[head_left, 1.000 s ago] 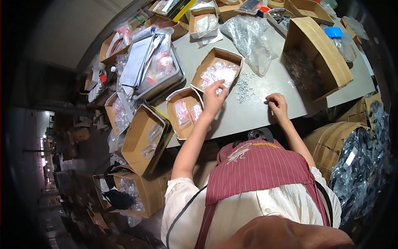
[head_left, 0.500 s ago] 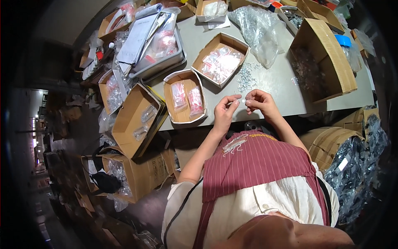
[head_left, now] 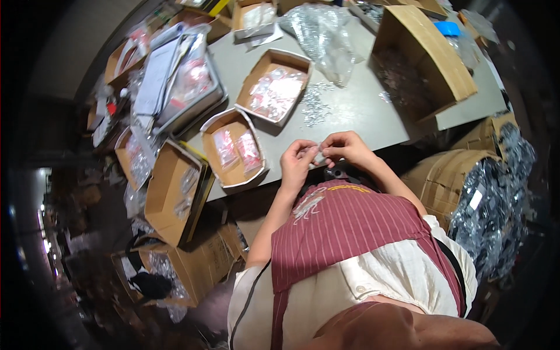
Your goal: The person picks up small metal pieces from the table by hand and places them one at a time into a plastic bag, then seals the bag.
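My left hand (head_left: 294,162) and my right hand (head_left: 348,151) meet just over the table's near edge, fingertips almost touching. Both are closed in a pinch around something small and pale, too small and blurred to name. Beyond them a loose pile of small silvery screws or pins (head_left: 315,105) lies on the grey table (head_left: 361,111). Left of the pile stands a shallow carton (head_left: 286,57) of small clear bags with red and white parts. Nearer my left hand, another shallow carton (head_left: 236,119) holds two packs of red-edged bags (head_left: 248,151).
At the back lies a clear plastic bag of metal pieces (head_left: 318,32). On the right a tall carton (head_left: 423,52) rests on its side. A grey bin (head_left: 217,87) with papers stands at left, near an open carton (head_left: 163,198). Black plastic-wrapped goods (head_left: 490,204) sit right of me.
The view has shifted, so the table's things appear further left. My hands have come nearer my body and closer together, still pinching at the small pale thing.
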Demonstrator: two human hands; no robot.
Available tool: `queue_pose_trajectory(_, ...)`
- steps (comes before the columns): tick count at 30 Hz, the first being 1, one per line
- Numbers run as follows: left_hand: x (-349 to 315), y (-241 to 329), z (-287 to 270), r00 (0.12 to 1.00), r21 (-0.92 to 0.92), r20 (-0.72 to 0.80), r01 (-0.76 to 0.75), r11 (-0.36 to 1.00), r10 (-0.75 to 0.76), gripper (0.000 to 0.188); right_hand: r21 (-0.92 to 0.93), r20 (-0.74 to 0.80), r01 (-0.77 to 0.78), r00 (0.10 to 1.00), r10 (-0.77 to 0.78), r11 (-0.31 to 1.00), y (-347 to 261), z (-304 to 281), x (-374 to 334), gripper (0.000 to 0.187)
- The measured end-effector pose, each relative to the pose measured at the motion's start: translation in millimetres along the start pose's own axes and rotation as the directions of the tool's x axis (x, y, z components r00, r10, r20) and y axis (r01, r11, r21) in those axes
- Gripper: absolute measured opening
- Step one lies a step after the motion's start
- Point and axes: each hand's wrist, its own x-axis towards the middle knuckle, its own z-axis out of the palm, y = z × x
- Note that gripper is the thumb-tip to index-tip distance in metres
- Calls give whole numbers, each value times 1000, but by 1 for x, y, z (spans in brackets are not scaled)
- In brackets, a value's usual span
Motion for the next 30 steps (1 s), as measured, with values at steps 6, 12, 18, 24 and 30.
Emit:
queue_pose_trajectory(6,-5,1,-2,1000,2,-2,5,1000,-5,15,-118,54,-46,997,53,992,-6,9,-6,11)
queue_pose_trajectory(12,-8,1,6,998,-13,47,43,999,-42,16,-338,19,204,978,-210,919,23,7,-3,21)
queue_pose_trajectory(18,-16,22,10,933,645,-78,-221,732,350,20,-383,-42,239,960,-275,892,16,9,-4,24)
queue_pose_trajectory(24,-20,37,12,986,697,154,-150,701,58,28,-339,48,191,981,-186,921,10,15,-10,20)
queue_pose_trajectory(30,-26,40,4,950,244,244,133,960,-194,24,103,278,22,959,-50,994,-9,18,-26,14)
